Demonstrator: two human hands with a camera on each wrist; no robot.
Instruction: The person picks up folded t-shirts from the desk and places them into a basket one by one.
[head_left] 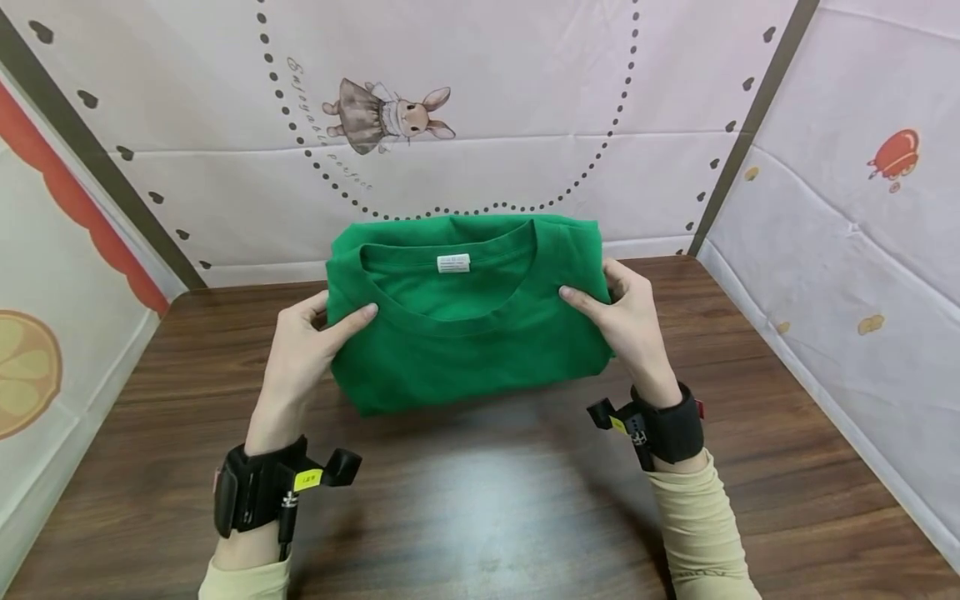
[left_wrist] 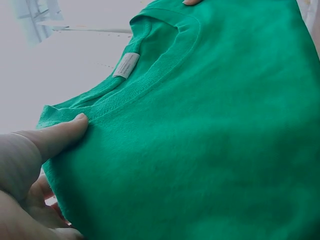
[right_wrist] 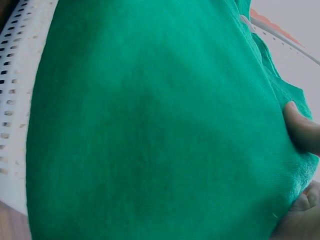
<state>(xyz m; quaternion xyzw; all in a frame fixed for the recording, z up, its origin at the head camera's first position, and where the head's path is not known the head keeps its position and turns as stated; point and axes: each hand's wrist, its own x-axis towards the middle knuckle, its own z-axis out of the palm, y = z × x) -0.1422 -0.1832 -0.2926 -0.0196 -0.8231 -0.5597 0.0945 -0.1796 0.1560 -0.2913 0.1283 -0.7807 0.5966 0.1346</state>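
A green T-shirt (head_left: 472, 358), folded into a compact rectangle, is held up by both hands with its round neckline facing me. Inside the collar sits a small white label (head_left: 453, 263), which also shows in the left wrist view. My left hand (head_left: 307, 346) grips the left edge, thumb on the front beside the collar and fingers behind the cloth. At the opposite edge my right hand (head_left: 626, 312) pinches the fabric the same way, its thumb (right_wrist: 302, 129) lying on the front. The fingertips of both hands are mostly hidden behind the shirt.
Beneath the shirt is a dark brown wooden table (head_left: 465, 500) with a bright reflection. A pale printed cloth wall (head_left: 525, 100) with a rabbit drawing rises at the back, and similar walls flank both sides. A black camera strap (head_left: 258, 492) wraps the left wrist; another is on the right.
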